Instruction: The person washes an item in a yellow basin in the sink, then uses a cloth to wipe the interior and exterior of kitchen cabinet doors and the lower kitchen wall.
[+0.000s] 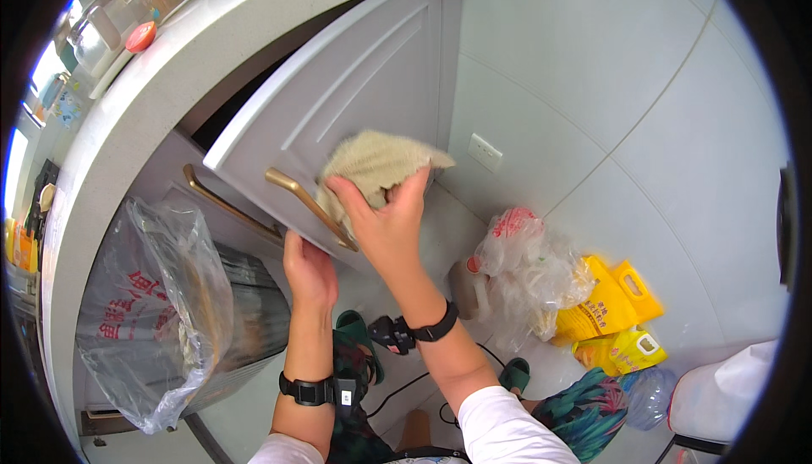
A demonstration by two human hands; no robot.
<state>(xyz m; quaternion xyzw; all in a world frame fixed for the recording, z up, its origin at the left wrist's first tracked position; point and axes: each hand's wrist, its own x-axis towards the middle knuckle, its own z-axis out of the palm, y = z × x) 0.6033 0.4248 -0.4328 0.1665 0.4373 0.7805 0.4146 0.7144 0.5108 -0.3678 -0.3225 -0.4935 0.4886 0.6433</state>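
A white cabinet door [387, 64] with a recessed panel stands ajar under the countertop. My right hand [387, 216] grips a beige cloth [374, 159], which lies bunched against the door's front beside its brass bar handle [304, 201]. My left hand [311, 270] is at the bottom corner of the same door, with the thumb on the near side and the other fingers partly hidden. Each wrist wears a black strap with a small device.
At left, a clear plastic bag [184, 273] lines a bin below the counter edge [82, 166]. Plastic bags [526, 267], yellow packages [602, 305] and a clear plastic bottle [650, 394] lie by the tiled wall. A black cable [403, 391] runs across the floor near my feet.
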